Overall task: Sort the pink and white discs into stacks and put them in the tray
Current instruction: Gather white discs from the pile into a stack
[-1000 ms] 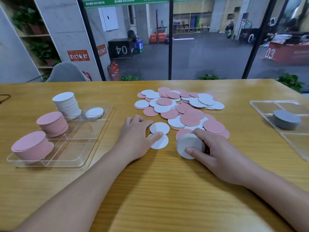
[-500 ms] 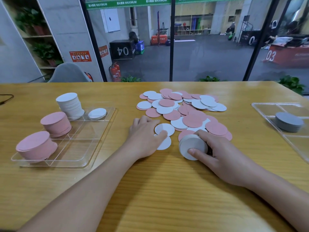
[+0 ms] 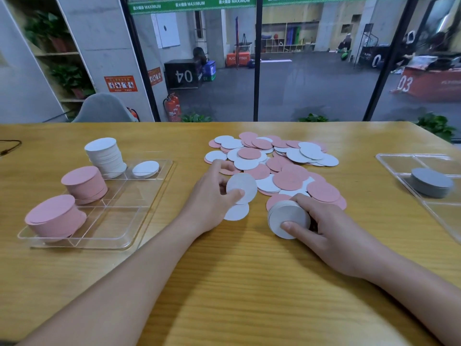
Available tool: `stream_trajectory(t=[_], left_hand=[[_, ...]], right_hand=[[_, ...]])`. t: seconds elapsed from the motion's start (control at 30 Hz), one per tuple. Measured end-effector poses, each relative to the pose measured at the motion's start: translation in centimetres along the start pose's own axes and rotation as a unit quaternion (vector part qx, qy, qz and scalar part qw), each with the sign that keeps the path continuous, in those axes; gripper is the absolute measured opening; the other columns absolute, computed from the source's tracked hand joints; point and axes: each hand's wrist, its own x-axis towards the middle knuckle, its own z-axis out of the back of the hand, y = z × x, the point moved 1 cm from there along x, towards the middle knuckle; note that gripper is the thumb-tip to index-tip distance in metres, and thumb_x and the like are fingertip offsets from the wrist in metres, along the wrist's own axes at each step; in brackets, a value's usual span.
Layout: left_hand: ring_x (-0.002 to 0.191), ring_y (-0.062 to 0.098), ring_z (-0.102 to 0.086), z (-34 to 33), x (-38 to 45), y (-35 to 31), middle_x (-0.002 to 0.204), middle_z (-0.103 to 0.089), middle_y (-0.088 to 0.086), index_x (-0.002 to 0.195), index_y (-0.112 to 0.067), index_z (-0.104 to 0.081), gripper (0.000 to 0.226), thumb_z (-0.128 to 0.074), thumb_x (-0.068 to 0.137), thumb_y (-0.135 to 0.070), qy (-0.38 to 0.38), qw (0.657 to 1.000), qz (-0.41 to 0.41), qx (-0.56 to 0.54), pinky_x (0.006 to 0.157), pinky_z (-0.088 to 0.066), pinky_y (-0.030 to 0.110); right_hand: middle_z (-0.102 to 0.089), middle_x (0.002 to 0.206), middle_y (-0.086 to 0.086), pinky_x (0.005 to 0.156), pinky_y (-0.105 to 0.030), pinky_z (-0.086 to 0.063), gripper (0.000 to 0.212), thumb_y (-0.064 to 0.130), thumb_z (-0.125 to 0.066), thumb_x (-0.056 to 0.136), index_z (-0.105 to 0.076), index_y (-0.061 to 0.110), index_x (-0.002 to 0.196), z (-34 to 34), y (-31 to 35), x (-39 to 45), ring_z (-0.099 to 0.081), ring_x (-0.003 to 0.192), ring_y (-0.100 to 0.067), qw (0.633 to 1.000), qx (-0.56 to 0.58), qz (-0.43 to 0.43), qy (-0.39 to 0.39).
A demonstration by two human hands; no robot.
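Two hands work at the near edge of a loose pile of pink and white discs spread on the wooden table. The left hand pinches a single white disc between thumb and curled fingers, tilted up off the tabletop; another white disc lies flat just beneath it. The right hand grips a small white stack, thumb on its near face and fingers curled over its top, the stack tipped on edge and touching the table just beside the pile.

Well to the left sits the clear tray with dividers. It holds two pink stacks, one in the near left compartment and one behind it, a taller white stack at the far left, and a lone white disc in the far right compartment. The tray's near right compartments show bare.

At the right edge a second clear tray carries a grey stack. The left forearm lies between the tray and the pile. Behind the table stand a grey chair and a red fire extinguisher.
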Motion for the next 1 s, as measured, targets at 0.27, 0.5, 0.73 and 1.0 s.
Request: stream_trajectory(t=[0.27, 0.5, 0.73, 1.0], left_hand=[[0.077, 0.013, -0.06, 1.4, -1.7, -1.5, 0.087, -0.076, 0.013, 0.1, -0.019, -0.071, 0.008, -0.076, 0.104, -0.023, 0.069, 0.994, -0.039, -0.077, 0.079, -0.045, 0.039], [0.07, 0.013, -0.059, -0.1, -2.4, -2.2, 0.079, -0.069, 0.001, 0.103, -0.008, -0.074, 0.006, -0.073, 0.107, -0.013, 0.188, 0.974, -0.092, -0.081, 0.067, -0.05, 0.029], [0.084, 0.021, -0.074, -0.8, -2.4, -1.9, 0.095, -0.078, 0.006, 0.121, -0.021, -0.083, 0.026, -0.062, 0.113, -0.01, 0.2, 0.971, -0.117, -0.056, 0.081, -0.061, 0.031], [0.106, -0.009, -0.054, 4.4, -1.0, 0.2, 0.122, -0.051, -0.027, 0.143, -0.05, -0.061, 0.062, -0.08, 0.088, -0.07, 0.168, 0.952, -0.004, 0.256, 0.086, -0.043, 0.019]], right_hand=[[-0.059, 0.084, 0.012, 0.062, -0.029, -0.041, 0.016, 0.048, -0.063, 0.106, -0.05, 0.043, 0.096, 0.0, 0.0, 0.0, -0.05, 0.069, -0.015, 1.0, 0.0, 0.001, 0.001], [-0.061, 0.087, 0.023, 0.061, -0.023, -0.04, 0.018, 0.043, -0.065, 0.106, -0.05, 0.049, 0.099, 0.0, 0.1, -0.1, -0.054, 0.07, -0.011, 1.0, -0.002, 0.009, 0.009], [-0.062, 0.087, 0.015, 0.064, -0.028, -0.043, 0.012, 0.047, -0.064, 0.106, -0.055, 0.039, 0.102, -0.1, -0.2, 0.0, -0.056, 0.077, -0.014, 1.0, -0.011, 0.009, 0.008], [-0.057, 0.08, 0.011, 0.06, -0.028, -0.038, 0.021, 0.049, -0.063, 0.106, -0.051, 0.037, 0.093, 0.0, -0.2, 0.0, -0.049, 0.069, -0.014, 1.0, -0.002, -0.001, 0.011]])
